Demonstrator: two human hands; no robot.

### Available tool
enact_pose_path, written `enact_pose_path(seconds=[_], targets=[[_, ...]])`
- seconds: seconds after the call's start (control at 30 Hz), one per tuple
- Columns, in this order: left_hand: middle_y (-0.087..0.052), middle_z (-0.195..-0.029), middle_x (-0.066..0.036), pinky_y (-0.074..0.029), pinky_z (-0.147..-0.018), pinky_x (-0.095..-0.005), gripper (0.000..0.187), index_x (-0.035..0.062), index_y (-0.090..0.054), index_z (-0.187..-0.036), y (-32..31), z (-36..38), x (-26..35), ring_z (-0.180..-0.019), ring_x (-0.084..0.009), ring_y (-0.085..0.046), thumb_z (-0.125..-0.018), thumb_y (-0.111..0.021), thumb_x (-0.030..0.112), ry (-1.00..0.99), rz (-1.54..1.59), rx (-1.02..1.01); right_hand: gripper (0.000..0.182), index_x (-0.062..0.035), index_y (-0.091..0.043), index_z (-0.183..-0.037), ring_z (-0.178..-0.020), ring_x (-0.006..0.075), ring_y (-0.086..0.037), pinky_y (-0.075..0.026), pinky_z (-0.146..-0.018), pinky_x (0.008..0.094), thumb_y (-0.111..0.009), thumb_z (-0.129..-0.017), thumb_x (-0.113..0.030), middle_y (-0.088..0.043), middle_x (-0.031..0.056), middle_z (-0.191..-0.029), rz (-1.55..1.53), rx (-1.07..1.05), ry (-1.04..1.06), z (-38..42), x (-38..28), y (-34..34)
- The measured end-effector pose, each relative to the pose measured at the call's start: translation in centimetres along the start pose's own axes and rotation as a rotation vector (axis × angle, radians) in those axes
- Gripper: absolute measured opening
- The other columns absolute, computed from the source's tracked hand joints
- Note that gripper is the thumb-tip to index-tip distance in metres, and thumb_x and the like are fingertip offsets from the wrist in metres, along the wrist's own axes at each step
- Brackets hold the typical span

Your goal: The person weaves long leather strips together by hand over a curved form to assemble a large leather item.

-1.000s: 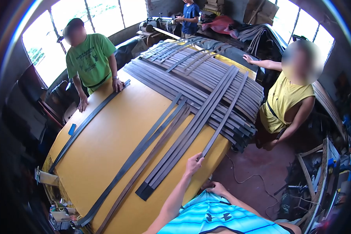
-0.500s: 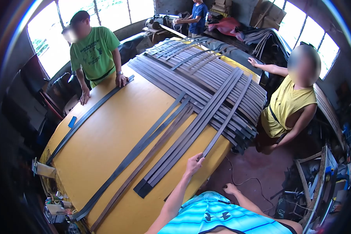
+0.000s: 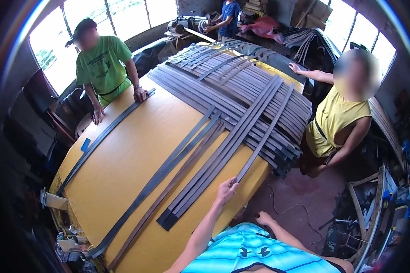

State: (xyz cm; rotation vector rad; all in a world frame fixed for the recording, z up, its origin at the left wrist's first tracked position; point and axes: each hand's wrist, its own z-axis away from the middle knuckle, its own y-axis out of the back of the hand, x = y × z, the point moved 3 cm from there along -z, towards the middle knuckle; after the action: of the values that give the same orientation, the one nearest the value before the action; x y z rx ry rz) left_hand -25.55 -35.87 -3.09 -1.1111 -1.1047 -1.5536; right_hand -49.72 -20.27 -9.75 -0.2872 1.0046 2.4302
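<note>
On the near right edge of the big yellow padded worktop [image 3: 123, 168], the person's left hand [image 3: 226, 189] pinched the near end of a long, narrow dark grey strip [image 3: 265, 134], fingers closed on its tip just where the padding dropped away. The right hand [image 3: 263, 219] hung lower, beside the light blue striped shirt [image 3: 255, 252] and off the worktop; its fingers looked loose and held nothing that could be made out.

The step in hand seemed to be laying this single strip across the woven mat of dark strips [image 3: 241, 86], with the near end held for alignment. The next move would likely call for keeping the strip taut and parallel to the bundle of dark strips [image 3: 214, 164] just to its left, then pressing it flat without shifting the crossing strips under it.

The strip's long axis ran from the left hand up and away to the right, over the woven mat toward the far right edge, where a person in a yellow sleeveless shirt [image 3: 335, 120] rested a hand on the strips. Across the worktop, a person in a green T-shirt [image 3: 102, 66] pressed a hand on the end of another long dark strip [image 3: 105, 134] running down the left side.
</note>
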Motion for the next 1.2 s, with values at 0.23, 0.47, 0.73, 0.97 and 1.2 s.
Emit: enact_pose_path(seconds=[0.23,0.47,0.73,0.97,1.2], targets=[[-0.074,-0.094,-0.013,-0.055,-0.064,-0.0295,0.044,0.0030,-0.064,-0.130,0.0,-0.1,-0.2,-0.063,-0.0139,-0.067,-0.092,-0.071,0.023,0.005,0.025,-0.005,0.048,-0.0030,-0.070,-0.119,-0.114,0.0392,-0.064,-0.051,-0.098,0.0451,-0.066,-0.088,-0.039,-0.068,0.0245,-0.119,0.039,-0.046,-0.095,0.7,1.6,-0.6],[-0.074,-0.097,-0.012,-0.055,-0.065,-0.0293,0.044,0.0034,-0.064,-0.131,-0.1,-0.1,-0.3,-0.064,-0.0134,-0.067,-0.092,-0.071,0.023,-0.016,0.026,0.003,0.046,-0.0044,-0.071,-0.119,-0.113,0.0381,-0.065,-0.051,-0.098,0.0441,-0.066,-0.088,-0.039,-0.068,0.0236,-0.120,0.010,-0.031,-0.073,-0.5,3.3,-1.2],[-0.074,-0.096,-0.011,-0.055,-0.065,-0.0293,0.045,0.0052,-0.063,-0.132,0.0,-0.1,-0.4,-0.065,-0.0136,-0.068,-0.092,-0.071,0.024,-0.021,0.010,-0.012,0.051,-0.0012,-0.068,-0.122,-0.117,0.0399,-0.062,-0.050,-0.100,0.0459,-0.066,-0.087,-0.038,-0.066,0.0269,-0.122,0.009,-0.052,-0.028,-0.2,1.0,1.1],[-0.074,-0.097,-0.011,-0.055,-0.065,-0.0298,0.045,0.0057,-0.063,-0.132,0.0,0.1,-0.5,-0.064,-0.0144,-0.069,-0.092,-0.071,0.026,-0.023,-0.024,-0.014,0.049,-0.0045,-0.068,-0.121,-0.115,0.0401,-0.063,-0.051,-0.099,0.0463,-0.066,-0.087,-0.039,-0.066,0.0258,-0.121,0.057,-0.049,-0.061,-0.6,1.1,0.9],[-0.074,-0.097,-0.012,-0.056,-0.065,-0.0304,0.046,0.0058,-0.064,-0.132,-0.1,-0.1,-0.7,-0.064,-0.0158,-0.070,-0.092,-0.071,0.027,-0.037,-0.009,0.003,0.050,-0.0048,-0.067,-0.124,-0.118,0.0398,-0.061,-0.050,-0.101,0.0452,-0.065,-0.088,-0.040,-0.065,0.0253,-0.124,0.017,-0.031,-0.076,0.6,0.8,1.4]])
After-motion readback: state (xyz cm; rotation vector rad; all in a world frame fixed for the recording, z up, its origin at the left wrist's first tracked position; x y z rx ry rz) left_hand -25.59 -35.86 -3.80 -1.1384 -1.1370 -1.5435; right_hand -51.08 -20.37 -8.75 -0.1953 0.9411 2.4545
